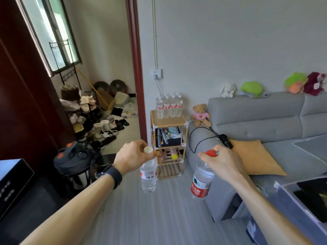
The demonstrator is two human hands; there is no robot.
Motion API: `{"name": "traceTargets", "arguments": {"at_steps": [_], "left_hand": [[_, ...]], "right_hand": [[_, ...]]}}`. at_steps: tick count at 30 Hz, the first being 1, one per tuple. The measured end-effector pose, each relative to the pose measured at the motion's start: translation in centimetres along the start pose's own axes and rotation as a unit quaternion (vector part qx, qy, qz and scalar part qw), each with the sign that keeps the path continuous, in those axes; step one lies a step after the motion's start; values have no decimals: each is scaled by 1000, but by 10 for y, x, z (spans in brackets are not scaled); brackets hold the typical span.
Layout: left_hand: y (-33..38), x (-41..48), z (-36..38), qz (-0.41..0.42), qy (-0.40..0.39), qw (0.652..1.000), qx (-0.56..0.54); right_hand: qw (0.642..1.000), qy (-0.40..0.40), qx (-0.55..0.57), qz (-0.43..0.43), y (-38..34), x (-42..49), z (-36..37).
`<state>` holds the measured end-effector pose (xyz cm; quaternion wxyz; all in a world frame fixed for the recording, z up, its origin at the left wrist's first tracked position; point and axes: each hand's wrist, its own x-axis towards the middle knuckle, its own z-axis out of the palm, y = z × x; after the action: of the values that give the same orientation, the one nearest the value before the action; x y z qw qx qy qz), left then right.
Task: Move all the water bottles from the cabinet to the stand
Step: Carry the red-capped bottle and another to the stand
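Left hand (pixel 134 156) pinches the neck of a white-capped bottle (pixel 149 175), fingers curled just under the cap, and the bottle hangs upright in the air. Right hand (pixel 221 163) is clamped round the neck of a red-capped bottle (pixel 201 181), which hangs slightly tilted, close beside the sofa (pixel 256 117) arm. Both bottles are held short of the wooden stand (pixel 169 121), which sits against the wall between the door frame (pixel 137 85) and the sofa. A row of four bottles (pixel 169 106) fills the back of its top shelf, and the front strip shows bare wood. A lane of grey floor (pixel 159 209) runs from the person to the stand, edged on the left by a dark round appliance (pixel 74 156) and on the right by the sofa. The right fingers hide that bottle's neck; what fills the stand's lower shelves is hard to make out; a box (pixel 300 200) is cut off at the lower right edge
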<state>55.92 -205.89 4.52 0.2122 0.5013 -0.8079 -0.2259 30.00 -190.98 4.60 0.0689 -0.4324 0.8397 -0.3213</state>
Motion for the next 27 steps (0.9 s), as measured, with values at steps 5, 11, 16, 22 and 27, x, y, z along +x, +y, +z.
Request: {"name": "traceTargets", "arguments": {"at_steps": [5, 11, 16, 22, 27], "left_hand": [[-10, 99, 33, -13, -10, 1000, 18], [-17, 215, 76, -44, -15, 998, 33], [-28, 306, 95, -76, -2, 997, 28], [-45, 421, 110, -72, -9, 997, 22], [-73, 530, 131, -54, -29, 998, 10]], "right_hand": [[999, -11, 33, -8, 16, 97, 44], [999, -43, 16, -27, 33, 220, 91], [997, -65, -2, -32, 28, 319, 112], [997, -69, -14, -29, 11, 426, 140], [997, -72, -20, 5, -4, 508, 187]]}}
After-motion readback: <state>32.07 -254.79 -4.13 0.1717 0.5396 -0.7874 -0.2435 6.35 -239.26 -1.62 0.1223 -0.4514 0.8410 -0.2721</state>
